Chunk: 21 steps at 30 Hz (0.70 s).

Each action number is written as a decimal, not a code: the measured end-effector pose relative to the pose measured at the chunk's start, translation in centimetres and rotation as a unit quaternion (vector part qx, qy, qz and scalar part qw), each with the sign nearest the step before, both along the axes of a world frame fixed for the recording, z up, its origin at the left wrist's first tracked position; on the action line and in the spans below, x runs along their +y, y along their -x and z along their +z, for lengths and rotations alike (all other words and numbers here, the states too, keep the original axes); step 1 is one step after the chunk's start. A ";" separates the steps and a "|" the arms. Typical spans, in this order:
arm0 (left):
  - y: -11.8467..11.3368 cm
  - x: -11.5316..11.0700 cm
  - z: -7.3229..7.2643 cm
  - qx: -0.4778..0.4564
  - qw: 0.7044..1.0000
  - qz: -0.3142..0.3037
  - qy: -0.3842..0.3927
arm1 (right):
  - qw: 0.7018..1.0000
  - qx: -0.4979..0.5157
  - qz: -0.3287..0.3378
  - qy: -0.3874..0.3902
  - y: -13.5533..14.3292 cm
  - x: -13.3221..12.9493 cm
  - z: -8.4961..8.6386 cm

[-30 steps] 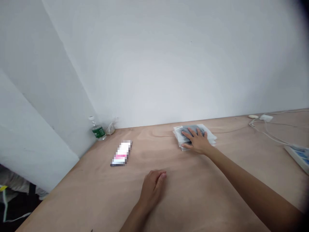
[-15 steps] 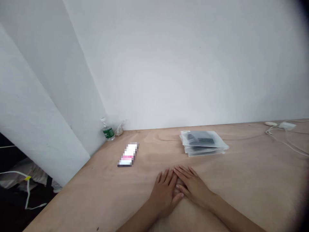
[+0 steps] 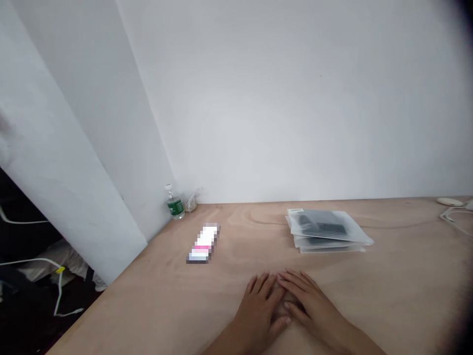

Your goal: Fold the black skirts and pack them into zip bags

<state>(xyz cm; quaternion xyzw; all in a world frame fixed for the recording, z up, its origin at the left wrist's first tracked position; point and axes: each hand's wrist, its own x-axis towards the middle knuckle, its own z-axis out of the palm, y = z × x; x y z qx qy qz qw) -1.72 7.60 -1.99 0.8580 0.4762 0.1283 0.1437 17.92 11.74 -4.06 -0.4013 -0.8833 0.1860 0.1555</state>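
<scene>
Both hands rest palm down on the wooden tabletop (image 3: 155,301), near its front. My left hand (image 3: 260,305) is open, fingers stretched forward and holding nothing. Beside it my right hand (image 3: 310,298) lies flat and open too, its index fingertip close to or touching the left one. Beyond the right hand is a stack of translucent plastic pouches (image 3: 328,229) with dark items inside; what these are is blurred. To the left lies a phone (image 3: 203,244) with a lit, pixelated screen.
A water bottle with a green label (image 3: 175,207) stands in the back left corner by a small clear bag (image 3: 191,203). White cables (image 3: 454,213) and a round white disc (image 3: 450,202) lie at the far right. A white wall (image 3: 258,108) borders the back.
The view has shifted, so the phone, pouches and hands appear lower and further right. Both hands stay flat on the table, with little change in pose.
</scene>
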 end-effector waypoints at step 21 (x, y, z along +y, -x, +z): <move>0.1 0.0 -0.4 0.034 0.999 -0.013 -0.024 | 0.999 0.029 0.008 -0.011 -0.3 -0.1 0.5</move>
